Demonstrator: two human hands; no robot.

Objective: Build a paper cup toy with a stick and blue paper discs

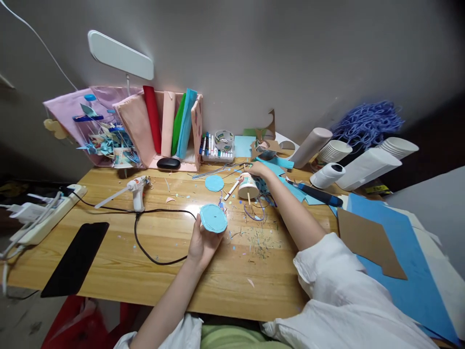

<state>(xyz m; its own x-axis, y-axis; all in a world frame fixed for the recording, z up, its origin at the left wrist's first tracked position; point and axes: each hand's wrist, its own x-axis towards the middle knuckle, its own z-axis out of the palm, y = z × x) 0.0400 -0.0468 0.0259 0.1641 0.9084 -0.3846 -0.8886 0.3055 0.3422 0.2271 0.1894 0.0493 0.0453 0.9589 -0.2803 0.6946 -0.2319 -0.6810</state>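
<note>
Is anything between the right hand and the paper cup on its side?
Nothing visible: the right hand touches the paper cup directly. The left hand holds a blue-topped round piece apart, nearer the body.

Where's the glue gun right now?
Head view: glue gun stands on the desk left of centre, between the power strip and the left hand, untouched.

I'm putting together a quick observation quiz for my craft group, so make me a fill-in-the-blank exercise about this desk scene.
1. The left hand holds a round piece faced with ____ paper.
2. The right hand reaches to a white paper ____ farther back.
3. The black cord runs to the ____ gun.
4. The phone lies flat at the ____ end of the desk.
Missing words: blue; cup; glue; left.
</note>
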